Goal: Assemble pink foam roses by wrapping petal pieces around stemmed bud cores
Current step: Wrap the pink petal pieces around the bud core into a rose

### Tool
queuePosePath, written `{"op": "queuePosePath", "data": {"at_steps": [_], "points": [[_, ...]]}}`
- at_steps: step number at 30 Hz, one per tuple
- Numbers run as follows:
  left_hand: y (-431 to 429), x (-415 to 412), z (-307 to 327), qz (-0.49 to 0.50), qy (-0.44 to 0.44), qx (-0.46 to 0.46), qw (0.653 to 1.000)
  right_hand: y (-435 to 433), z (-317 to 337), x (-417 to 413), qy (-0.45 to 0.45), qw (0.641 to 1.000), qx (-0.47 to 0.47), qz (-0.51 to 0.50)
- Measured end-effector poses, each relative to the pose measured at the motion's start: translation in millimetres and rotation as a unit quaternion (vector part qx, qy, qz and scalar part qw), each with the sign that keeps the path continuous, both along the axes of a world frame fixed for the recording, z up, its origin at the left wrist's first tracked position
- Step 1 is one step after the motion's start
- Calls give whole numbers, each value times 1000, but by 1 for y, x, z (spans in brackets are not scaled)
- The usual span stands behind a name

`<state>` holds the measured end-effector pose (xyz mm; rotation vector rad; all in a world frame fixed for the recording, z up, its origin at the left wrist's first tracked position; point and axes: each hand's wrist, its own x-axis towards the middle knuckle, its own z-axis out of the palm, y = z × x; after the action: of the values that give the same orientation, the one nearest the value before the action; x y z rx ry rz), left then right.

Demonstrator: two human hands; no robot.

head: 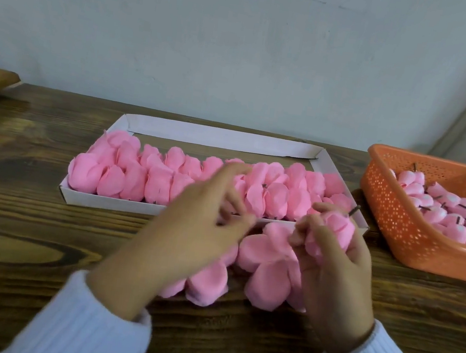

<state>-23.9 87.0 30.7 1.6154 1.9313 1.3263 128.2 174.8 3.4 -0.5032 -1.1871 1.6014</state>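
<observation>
A bud core is gripped right of centre by the right hand, fingers curled round it, its stem poking out above. The left hand, blurred at centre, is held loosely spread, nothing seen in it. Petal pieces are laid flat on the table below both hands. The foam is judged light, soft and easily creased; petals are best pinched at their bases, the core by its stem

No text, label, brand or number is readable on the white tray or orange basket.
</observation>
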Motion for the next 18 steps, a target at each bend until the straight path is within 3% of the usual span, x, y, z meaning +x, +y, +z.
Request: {"op": "queuePosePath", "data": {"at_steps": [5, 8, 13, 18], "points": [[-23, -48, -1, 172, 98, -146, 969, 3, -3, 2, -52, 998, 41, -9], [-31, -50, -12, 200, 111, -201, 953, 2, -3, 3, -76, 993, 85, -11], [-35, -39, -24, 209, 176, -200, 941, 1, -5, 5, -106, 991, 81, -14], [-34, -37, -22, 211, 169, -186, 945, 2, -4, 5, -116, 990, 80, -16]]}}
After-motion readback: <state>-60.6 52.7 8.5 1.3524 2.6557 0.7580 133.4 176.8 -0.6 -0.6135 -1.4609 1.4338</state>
